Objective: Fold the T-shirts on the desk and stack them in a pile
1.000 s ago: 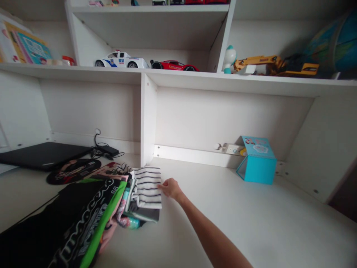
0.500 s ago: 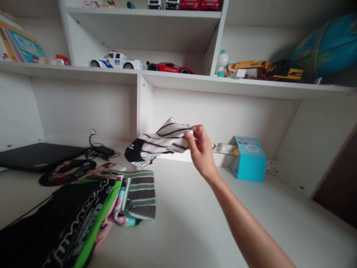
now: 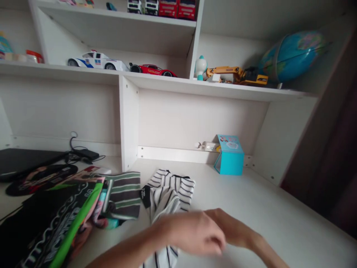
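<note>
A white garment with thin black stripes (image 3: 185, 190) lies loosely spread on the desk, its lower part running down behind my left forearm. My left hand (image 3: 198, 234) reaches across in front of it, blurred, with fingers curled; whatever they may hold is hidden. Just behind is my right hand (image 3: 217, 216), its fingers covered by the left hand. Left of the striped garment lies a folded grey and green striped cloth (image 3: 125, 195). Beside that is a pile with a black garment (image 3: 55, 219) with white lettering and a green edge.
At the left back sit a black laptop (image 3: 28, 160) and a charger (image 3: 86, 153) with cable. A turquoise desk calendar (image 3: 231, 162) stands near a power strip (image 3: 209, 146). Shelves above hold toy cars (image 3: 96, 61), a toy excavator (image 3: 237, 74) and a globe (image 3: 295, 56).
The striped garment, held up in my right hand before, now lies on the desk. My right hand has drawn back toward me, and my left hand has come into view. The view has turned slightly right.
</note>
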